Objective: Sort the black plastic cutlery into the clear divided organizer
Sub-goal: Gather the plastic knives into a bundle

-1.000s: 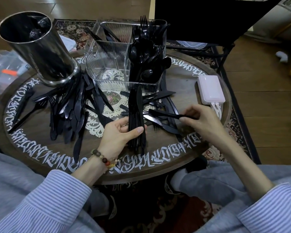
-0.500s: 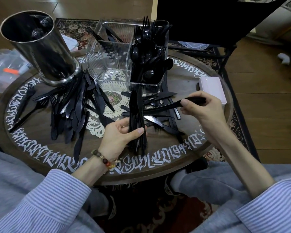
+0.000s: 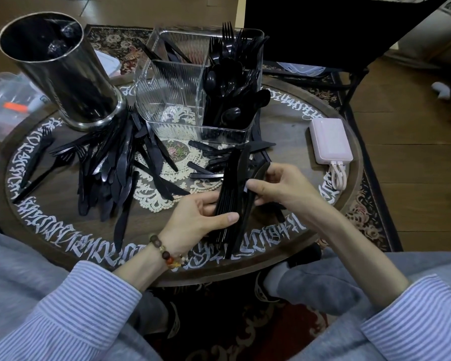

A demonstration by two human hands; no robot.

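Observation:
My left hand (image 3: 195, 217) grips a bundle of black plastic knives (image 3: 228, 194), held upright over the table's near side. My right hand (image 3: 279, 183) pinches one more black knife (image 3: 254, 194) against the bundle's right side. The clear divided organizer (image 3: 172, 100) stands at the table's back middle; its right compartments hold black spoons (image 3: 227, 100) and forks (image 3: 228, 40), its near left compartment shows no cutlery. A loose heap of black cutlery (image 3: 110, 165) lies on the left of the table, and a few more pieces (image 3: 208, 157) lie just in front of the organizer.
A tall shiny metal cylinder (image 3: 60, 71) stands at the back left of the round wooden table (image 3: 63, 230). A pink power bank (image 3: 331, 142) with cables lies at the right. A clear plastic box (image 3: 3, 105) sits off the left edge; a black chair (image 3: 323, 29) is behind.
My right hand lifted a knife from the table on the right and brought it leftward against the bundle held in my left hand.

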